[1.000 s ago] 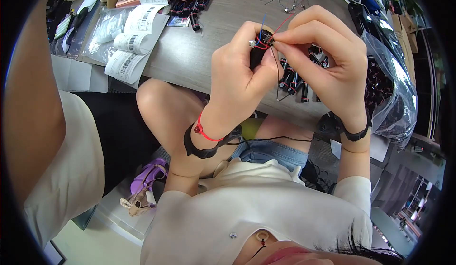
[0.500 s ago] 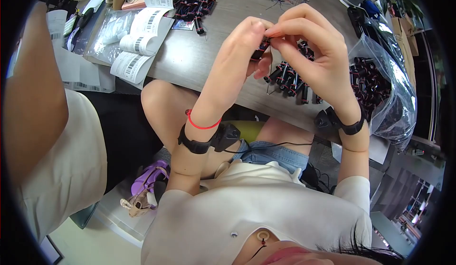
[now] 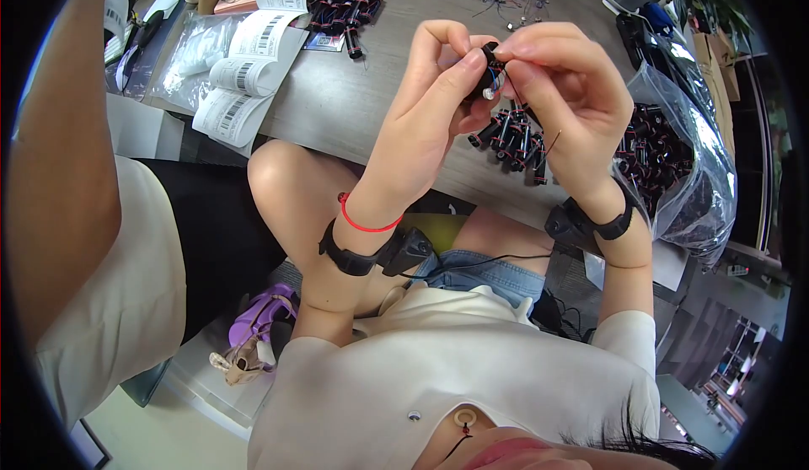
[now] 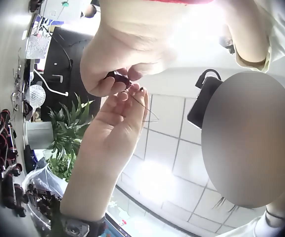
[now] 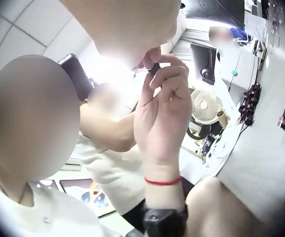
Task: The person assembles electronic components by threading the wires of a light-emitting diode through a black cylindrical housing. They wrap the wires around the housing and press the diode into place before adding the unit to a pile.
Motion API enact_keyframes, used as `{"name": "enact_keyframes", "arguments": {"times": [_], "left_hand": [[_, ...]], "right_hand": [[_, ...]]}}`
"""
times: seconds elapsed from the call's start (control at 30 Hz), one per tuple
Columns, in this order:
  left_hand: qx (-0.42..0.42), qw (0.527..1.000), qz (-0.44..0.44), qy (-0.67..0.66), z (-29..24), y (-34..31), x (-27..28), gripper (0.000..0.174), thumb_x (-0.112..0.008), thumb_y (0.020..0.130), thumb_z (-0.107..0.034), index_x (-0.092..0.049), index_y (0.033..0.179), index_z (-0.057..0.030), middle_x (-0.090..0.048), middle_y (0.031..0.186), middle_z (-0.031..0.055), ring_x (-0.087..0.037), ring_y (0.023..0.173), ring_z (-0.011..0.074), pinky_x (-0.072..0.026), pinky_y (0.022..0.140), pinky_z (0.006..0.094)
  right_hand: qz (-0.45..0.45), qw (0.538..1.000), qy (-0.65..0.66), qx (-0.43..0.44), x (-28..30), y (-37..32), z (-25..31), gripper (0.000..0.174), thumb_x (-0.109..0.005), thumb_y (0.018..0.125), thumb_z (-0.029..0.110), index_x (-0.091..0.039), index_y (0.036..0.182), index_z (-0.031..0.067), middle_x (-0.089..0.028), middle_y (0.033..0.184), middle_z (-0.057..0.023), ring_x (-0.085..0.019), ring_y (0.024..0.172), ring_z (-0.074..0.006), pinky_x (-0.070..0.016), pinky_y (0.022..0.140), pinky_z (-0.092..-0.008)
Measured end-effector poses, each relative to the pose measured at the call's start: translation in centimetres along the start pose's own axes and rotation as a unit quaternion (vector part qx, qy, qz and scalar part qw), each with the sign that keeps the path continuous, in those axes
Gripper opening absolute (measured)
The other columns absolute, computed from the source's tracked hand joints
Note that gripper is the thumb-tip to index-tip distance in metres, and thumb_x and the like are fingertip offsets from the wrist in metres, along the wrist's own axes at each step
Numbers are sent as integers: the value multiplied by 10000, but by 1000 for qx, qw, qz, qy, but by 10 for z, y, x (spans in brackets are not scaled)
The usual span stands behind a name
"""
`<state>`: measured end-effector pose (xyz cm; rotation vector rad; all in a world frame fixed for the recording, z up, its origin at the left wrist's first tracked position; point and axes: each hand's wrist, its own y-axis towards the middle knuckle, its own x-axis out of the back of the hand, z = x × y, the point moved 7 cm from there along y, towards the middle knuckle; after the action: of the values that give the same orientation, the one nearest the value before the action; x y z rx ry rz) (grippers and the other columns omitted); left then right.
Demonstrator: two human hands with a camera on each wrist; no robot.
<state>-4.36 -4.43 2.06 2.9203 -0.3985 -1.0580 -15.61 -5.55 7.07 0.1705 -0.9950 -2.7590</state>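
Head view's bright and pretty evenly lit, with a soft sheen on the desk point(image 3: 337, 91) between 10 and 11 o'clock and glints on the plastic bag point(image 3: 678, 192) near 3. Fisheye curves the edges, corners go black. Wrist cams are rougher: left one's blown out at 1 o'clock, plus a glowing patch on the ceiling point(image 4: 174, 118) near 6; right one's washed out around 11.

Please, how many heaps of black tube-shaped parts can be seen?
3: one heap beside the barcode labels, one heap partly behind the right hand, one heap in the clear bag. More may be hidden.
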Motion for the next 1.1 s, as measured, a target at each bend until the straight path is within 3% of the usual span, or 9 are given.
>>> {"name": "enact_keyframes", "arguments": {"times": [0.1, 0.2, 0.33, 0.53, 0.6, 0.7, 0.8, 0.93, 1.1], "left_hand": [[-3, 999, 27, -37, 5, 1, 0, 65, -423, 982, -146, -373, 1008, -114, -510, 1038, 32, -412, 698, 48, -336, 558, 178], [-30, 999, 33, -29, 2, 0, -1, 61, -420, 973, -115, -369, 1001, -94, -513, 1059, 48, -418, 695, 56, -346, 565, 189], [-122, 987, -3, 100, -10, -3, 2, 106, -449, 944, -45, -364, 1006, -60, -525, 1068, 74, -441, 686, 75, -378, 580, 219], [-339, 873, -81, 342, -41, -14, -1, 228, -539, 882, 39, -434, 1080, -2, -581, 1054, 113, -546, 756, 127, -462, 667, 263], [-340, 856, -79, 381, -44, -15, -1, 240, -529, 891, 40, -446, 1113, 5, -580, 1081, 104, -537, 793, 105, -446, 686, 232], [-339, 819, -72, 458, -47, -17, -5, 275, -511, 908, 42, -470, 1179, 18, -579, 1133, 86, -518, 866, 63, -413, 723, 169], [-309, 860, -85, 398, -49, -15, -4, 200, -576, 853, 22, -590, 1053, 25, -611, 1051, 106, -608, 869, 162, -488, 750, 256], [-232, 908, -83, 338, -47, -14, 2, 196, -559, 859, 26, -598, 1051, 17, -618, 1019, 112, -620, 879, 186, -496, 759, 264], [-256, 882, -72, 388, -49, -14, 2, 224, -574, 839, 50, -587, 1059, 10, -622, 989, 105, -626, 862, 188, -499, 747, 259]], "right_hand": [[25, 991, -99, 84, 1, -2, 9, 227, -651, 739, -118, -665, 940, -13, -605, 950, -109, -599, 762, -149, -486, 611, -229], [65, 912, -307, 264, -6, -5, 30, 292, -660, 715, -117, -668, 988, -12, -606, 930, -112, -606, 756, -175, -494, 596, -245], [66, 886, -379, 259, -10, -5, 31, 235, -641, 784, -100, -662, 1004, -17, -619, 947, -121, -613, 793, -190, -512, 665, -255], [56, 884, -358, 295, -12, -6, 27, 293, -663, 720, -119, -657, 994, -16, -622, 908, -128, -615, 758, -216, -512, 637, -278], [37, 916, -284, 280, -7, -5, 23, 261, -666, 753, -118, -643, 996, -24, -639, 935, -141, -625, 802, -220, -516, 689, -274], [56, 902, -318, 288, -8, -5, 28, 267, -672, 745, -123, -634, 992, -29, -643, 933, -146, -628, 804, -229, -517, 694, -278], [65, 885, -349, 301, -9, -4, 28, 274, -678, 720, -115, -632, 976, -30, -636, 916, -140, -623, 782, -236, -514, 670, -285], [66, 866, -380, 319, -9, -2, 27, 281, -681, 671, -94, -638, 940, -24, -616, 882, -122, -608, 732, -239, -506, 618, -293], [74, 864, -394, 305, -11, -2, 25, 278, -676, 648, -91, -637, 913, -18, -600, 873, -118, -597, 720, -226, -497, 613, -289]]}}
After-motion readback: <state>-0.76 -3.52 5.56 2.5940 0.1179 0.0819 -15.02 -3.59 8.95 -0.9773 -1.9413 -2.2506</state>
